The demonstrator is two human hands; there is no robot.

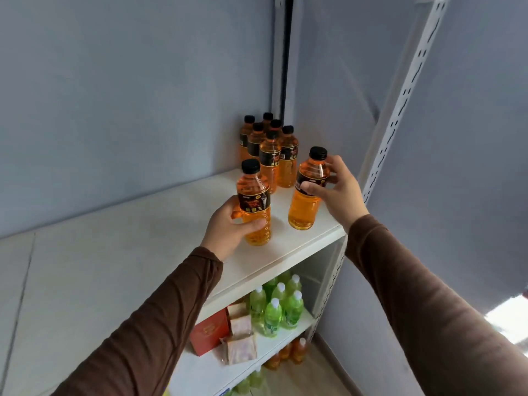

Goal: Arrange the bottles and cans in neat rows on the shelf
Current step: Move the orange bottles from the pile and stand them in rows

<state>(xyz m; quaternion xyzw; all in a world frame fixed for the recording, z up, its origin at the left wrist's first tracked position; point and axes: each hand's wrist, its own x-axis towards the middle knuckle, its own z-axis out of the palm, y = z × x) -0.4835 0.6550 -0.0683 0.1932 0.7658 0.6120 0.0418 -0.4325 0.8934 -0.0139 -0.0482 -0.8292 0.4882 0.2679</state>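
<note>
Two orange drink bottles with black caps and black labels stand near the front right of the white top shelf. My left hand grips the left bottle low on its body. My right hand holds the right bottle around its label. Both bottles look upright with their bases on the shelf. Behind them, in the back right corner, several identical orange bottles stand grouped in two rough rows.
The grey wall closes the back and a white slotted upright rises at the right. Lower shelves hold green bottles, a red box, wrapped packets and more orange bottles.
</note>
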